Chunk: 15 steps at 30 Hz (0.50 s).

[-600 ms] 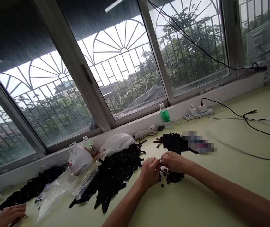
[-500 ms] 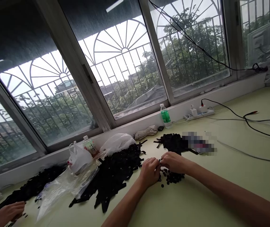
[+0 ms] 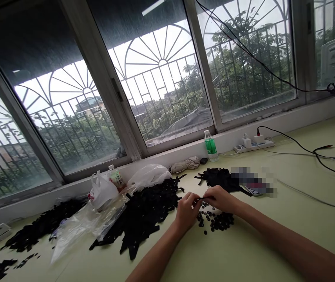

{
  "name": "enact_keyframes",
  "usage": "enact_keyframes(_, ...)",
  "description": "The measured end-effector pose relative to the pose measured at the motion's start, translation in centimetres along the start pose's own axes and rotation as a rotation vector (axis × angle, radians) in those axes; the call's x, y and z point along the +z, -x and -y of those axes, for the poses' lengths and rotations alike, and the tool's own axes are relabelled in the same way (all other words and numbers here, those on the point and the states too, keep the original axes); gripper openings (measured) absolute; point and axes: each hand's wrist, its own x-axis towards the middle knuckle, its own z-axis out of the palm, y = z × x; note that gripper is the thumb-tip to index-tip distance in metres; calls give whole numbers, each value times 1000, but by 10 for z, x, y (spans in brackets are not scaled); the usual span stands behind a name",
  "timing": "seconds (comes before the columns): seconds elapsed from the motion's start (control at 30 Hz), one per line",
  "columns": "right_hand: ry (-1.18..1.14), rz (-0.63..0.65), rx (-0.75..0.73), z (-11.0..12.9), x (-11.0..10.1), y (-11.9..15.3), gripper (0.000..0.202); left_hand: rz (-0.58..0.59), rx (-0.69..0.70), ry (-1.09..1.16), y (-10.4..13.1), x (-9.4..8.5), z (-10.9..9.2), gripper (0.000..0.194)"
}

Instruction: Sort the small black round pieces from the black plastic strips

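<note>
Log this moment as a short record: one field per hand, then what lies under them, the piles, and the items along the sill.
left hand: pinching a small black piece, fingertips meeting the right hand
right hand: pinching the same small black piece
under hands: black rings scattered on the table
left pile: black strips, large heap
far pile: smaller black heap
bags: clear bag, white bag
sill: green bottle, power strip
</note>
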Motion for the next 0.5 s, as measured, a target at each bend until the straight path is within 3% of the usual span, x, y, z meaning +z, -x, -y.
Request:
enact_keyframes(0.3, 51, -129, 155, -26, -21, 3, 38, -106, -230, 101, -3, -2, 6, 30)
enact_keyframes(0.5, 189, -239, 304, -45, -38, 5, 37, -199, -476, 412, -7, -3, 17, 39)
